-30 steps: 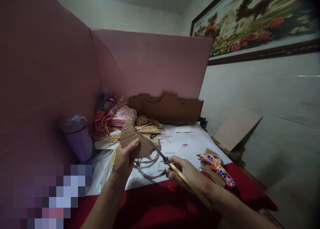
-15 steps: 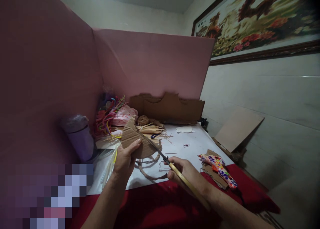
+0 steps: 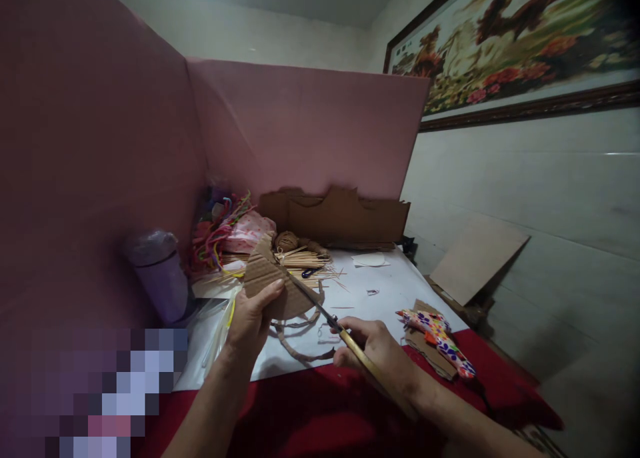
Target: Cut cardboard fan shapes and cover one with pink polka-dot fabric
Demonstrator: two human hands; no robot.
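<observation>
A rounded piece of corrugated cardboard (image 3: 261,278) is pinched in my left hand (image 3: 254,315), thumb on its near face. My right hand (image 3: 373,351) is closed round the yellowish handles of a pair of scissors (image 3: 320,305). The dark blades reach up and left to the cardboard, lying against its right part; whether they are parted there I cannot tell. Below the piece, a curled cardboard strip (image 3: 300,353) rests on the white sheet (image 3: 360,318).
Wooden sticks (image 3: 305,258), a twine ball (image 3: 286,240) and colourful pipe cleaners (image 3: 213,241) lie behind. At left stands a purple cup (image 3: 163,281). A flower-patterned glue gun (image 3: 443,341) lies right on cardboard scraps. Folded cardboard (image 3: 345,221) leans against the pink partition (image 3: 310,125).
Little differs. My right hand and the scissors have shifted very slightly, while the cardboard stays in my left hand in nearly the same place.
</observation>
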